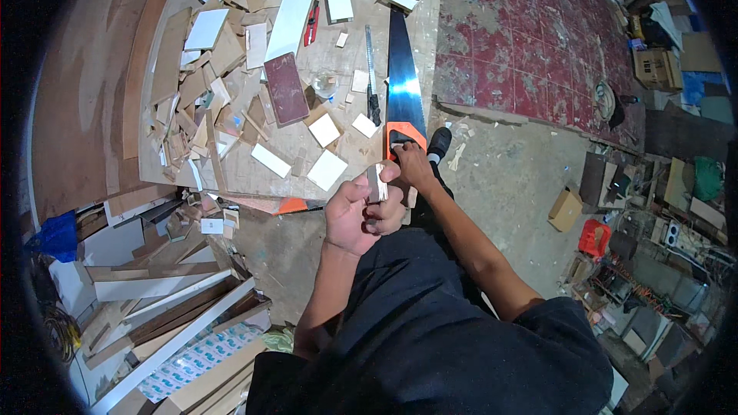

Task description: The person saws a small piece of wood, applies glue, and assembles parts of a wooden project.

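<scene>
Small wood block (377, 183) is held in the left hand (354, 219), raised just off the near edge of the table (254, 184) toward its right corner; it is pinched between thumb and curled fingers, palm turned up. Judged light and stiff, not fragile, little chance of slipping; layered cut edges look rough, maybe splintery — best taken by the two long flat sides, fingertips off the raw ends. Handsaw (404, 69) is laid along the table's right edge, orange handle (411, 133) at the near right corner; the right hand (416, 167) is set on that handle with fingers bent, but whether it is fully closed round the grip cannot be told. Blade is thin, likely springy and slick, toothed edge to be avoided; the handle is where it should be held. Further in, a black-handled cutter (373, 110), white-faced offcuts (327, 170) and a maroon slab (286, 89) are scattered; a scrap pile (200, 92) is heaped along the left edge.
</scene>
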The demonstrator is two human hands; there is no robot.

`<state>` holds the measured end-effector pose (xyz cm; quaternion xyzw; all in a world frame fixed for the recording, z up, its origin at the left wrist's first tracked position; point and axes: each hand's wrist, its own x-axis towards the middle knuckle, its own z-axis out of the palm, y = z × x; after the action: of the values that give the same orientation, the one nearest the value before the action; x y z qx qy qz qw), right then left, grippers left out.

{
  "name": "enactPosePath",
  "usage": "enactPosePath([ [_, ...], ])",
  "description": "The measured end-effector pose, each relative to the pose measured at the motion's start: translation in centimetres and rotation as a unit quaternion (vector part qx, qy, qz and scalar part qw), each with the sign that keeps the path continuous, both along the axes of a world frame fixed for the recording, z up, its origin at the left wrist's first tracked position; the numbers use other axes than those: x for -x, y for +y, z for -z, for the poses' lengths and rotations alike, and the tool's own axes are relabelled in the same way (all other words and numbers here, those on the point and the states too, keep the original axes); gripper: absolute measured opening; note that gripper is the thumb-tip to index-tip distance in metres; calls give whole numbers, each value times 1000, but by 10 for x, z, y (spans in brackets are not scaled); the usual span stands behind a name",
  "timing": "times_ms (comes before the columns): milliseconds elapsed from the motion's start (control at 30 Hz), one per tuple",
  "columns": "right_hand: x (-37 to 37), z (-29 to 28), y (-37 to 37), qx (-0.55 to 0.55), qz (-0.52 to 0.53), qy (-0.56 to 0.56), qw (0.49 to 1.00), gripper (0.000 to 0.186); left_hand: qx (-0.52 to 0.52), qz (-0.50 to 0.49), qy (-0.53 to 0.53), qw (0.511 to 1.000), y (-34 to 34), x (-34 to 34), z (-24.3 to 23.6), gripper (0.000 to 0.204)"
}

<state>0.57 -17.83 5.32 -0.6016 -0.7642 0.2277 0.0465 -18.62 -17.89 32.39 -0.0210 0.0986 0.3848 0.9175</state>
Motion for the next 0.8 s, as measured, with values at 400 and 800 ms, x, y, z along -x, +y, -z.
enactPosePath([
  [400,7,-296,15,-27,119,493,861,17,-20,-11,-118,993,3,2,-1,27],
  [800,-8,-356,12,-152,-24,419,895,21,-212,-120,404,882,-5,-37,-65,24],
])
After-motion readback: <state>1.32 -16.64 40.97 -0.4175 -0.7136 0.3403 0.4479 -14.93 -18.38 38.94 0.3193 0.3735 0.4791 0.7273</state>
